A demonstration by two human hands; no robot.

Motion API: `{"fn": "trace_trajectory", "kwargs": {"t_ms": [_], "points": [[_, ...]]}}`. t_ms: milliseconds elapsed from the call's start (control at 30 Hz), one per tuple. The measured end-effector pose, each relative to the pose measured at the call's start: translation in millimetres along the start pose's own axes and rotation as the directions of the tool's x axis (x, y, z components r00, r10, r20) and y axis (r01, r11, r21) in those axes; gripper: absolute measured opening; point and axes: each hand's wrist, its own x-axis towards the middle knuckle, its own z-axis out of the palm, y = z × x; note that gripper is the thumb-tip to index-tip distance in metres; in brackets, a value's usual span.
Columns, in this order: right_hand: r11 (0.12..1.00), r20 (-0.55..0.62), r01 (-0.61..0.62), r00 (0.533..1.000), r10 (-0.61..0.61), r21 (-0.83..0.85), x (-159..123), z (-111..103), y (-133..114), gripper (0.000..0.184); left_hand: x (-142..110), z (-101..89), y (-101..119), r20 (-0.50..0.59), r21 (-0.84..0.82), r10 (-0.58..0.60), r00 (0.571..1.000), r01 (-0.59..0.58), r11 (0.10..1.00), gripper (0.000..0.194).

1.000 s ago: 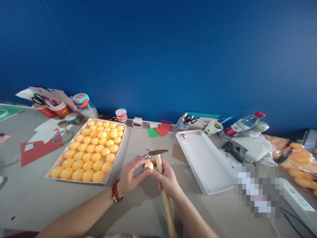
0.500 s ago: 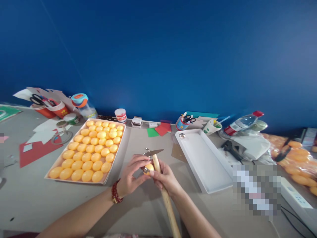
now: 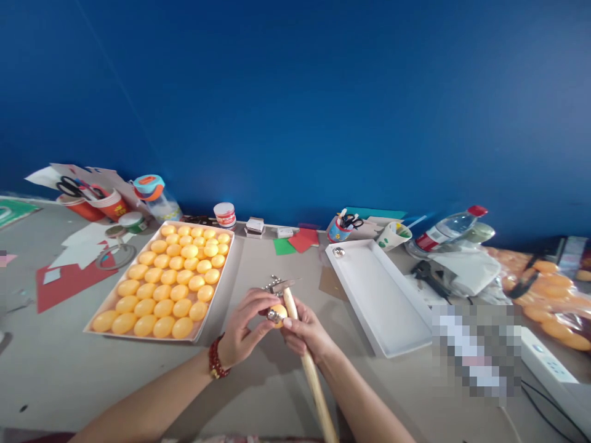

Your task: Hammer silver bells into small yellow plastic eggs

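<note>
Between my two hands is an orange ping-pong ball [image 3: 280, 312], with a shiny silver bell-like piece [image 3: 274, 316] against its near left side. My left hand [image 3: 247, 323], with a red bead bracelet at the wrist, is closed on the ball and that piece. My right hand [image 3: 307, 332] wraps round the wooden handle [image 3: 314, 384] of a hammer-like tool, its thumb tip touching the ball. The tool's pointed metal head [image 3: 286, 285] lies just beyond my fingers, beside several small silver pieces [image 3: 273, 282]. Part of the ball is hidden by my fingers.
A shallow box of orange balls [image 3: 199, 332] stands on the left. On the right is a white tray [image 3: 385, 295] with one silver piece in its far corner. Cups of pens, a bottle [image 3: 447, 231] and a black glue gun [image 3: 429, 277] line the back.
The silver piece now shows more fully on the ball's near side. The tool's head has shifted slightly, and both hands keep their hold.
</note>
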Motion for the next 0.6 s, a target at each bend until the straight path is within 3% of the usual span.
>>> {"fn": "trace_trajectory", "kwargs": {"t_ms": [267, 600], "points": [[0.998, 0.031, -0.025, 0.999, 0.024, 0.061, 2.3, -1.3, 1.4, 0.037, 1.3, -2.6, -5.1, 0.001, -0.074, 0.020, 1.000, -0.020, 0.997, 0.029], [0.997, 0.067, -0.042, 0.997, 0.038, 0.065, 1.4, -10.9, 5.6, 0.039, -2.0, 4.8, -8.0, 0.075, -0.354, -0.135, 0.988, 0.153, 0.923, 0.028]]}}
